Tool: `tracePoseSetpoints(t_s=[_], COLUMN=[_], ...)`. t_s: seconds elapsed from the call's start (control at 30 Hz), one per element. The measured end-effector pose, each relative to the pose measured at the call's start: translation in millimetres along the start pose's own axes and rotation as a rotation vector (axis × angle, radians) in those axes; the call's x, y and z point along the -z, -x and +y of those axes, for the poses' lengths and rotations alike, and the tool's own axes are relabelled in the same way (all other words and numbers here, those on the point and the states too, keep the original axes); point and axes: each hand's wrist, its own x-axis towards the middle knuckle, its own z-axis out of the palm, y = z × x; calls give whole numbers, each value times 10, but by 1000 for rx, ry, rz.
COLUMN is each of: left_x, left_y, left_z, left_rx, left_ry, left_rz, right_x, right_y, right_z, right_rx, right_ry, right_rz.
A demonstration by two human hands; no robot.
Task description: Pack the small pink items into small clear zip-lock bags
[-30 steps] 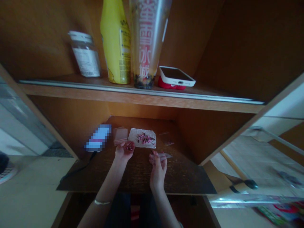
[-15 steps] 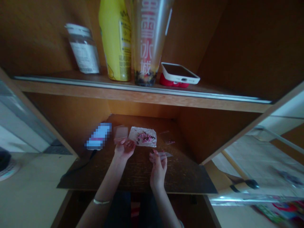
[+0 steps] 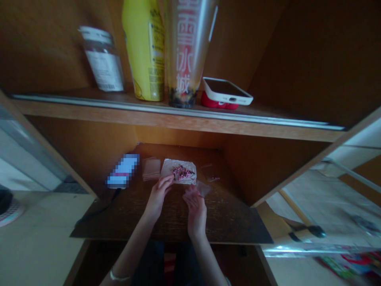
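Observation:
A white sheet of paper (image 3: 166, 165) lies on the dark wooden surface, with a pile of small pink and dark pieces (image 3: 182, 172) on it. The fingertips of my left hand (image 3: 160, 195) come together at the paper's near left edge, beside the pile; anything pinched between them is too small to make out. My right hand (image 3: 196, 206), its fingers smeared by motion, holds a small clear plastic bag (image 3: 203, 189) just in front of the paper's right corner. A stack of clear bags (image 3: 151, 168) is left of the paper. Farther right lies another clear bag (image 3: 212, 178) with a few pink pieces.
A lit phone (image 3: 123, 171) with a cable leans at the left wall. Overhead, the shelf edge (image 3: 184, 118) carries a jar (image 3: 104, 65), a yellow bottle (image 3: 145, 55), a drink cup (image 3: 186, 59) and a white-cased phone (image 3: 228, 91) on a red object.
My left hand has moved right, from beside the bag stack to the paper's edge, and turned over from palm up. My right hand has shifted slightly, and the bag's angle differs.

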Motion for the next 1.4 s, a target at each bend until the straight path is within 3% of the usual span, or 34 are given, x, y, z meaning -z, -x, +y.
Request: tracePoseSetpoints(t_s=[0.13,0.23,0.47,0.6,0.7,0.93,1.4], left_x=[86,116,155,183,185,226,254], left_y=[194,308,326,317,324,291,282], left_z=[-140,-106,-75,-142,-177,-200,-165], left_rx=[44,55,25,28,40,-56,-108], left_ry=[-329,-371,-335,-342,-364,-184,-182], left_rz=[-216,-335,-210,-227,-292,-27,25], right_x=[-18,-13,-16,-24,-20,-25,40], right_y=[29,16,27,51,40,43,-30], right_z=[-8,9,0,-19,-12,3,132], right_rx=[62,31,-52,-82,-51,-3,65], right_ry=[63,73,101,100,133,285,304], right_rz=[-134,-167,-218,-246,-205,-261,-162])
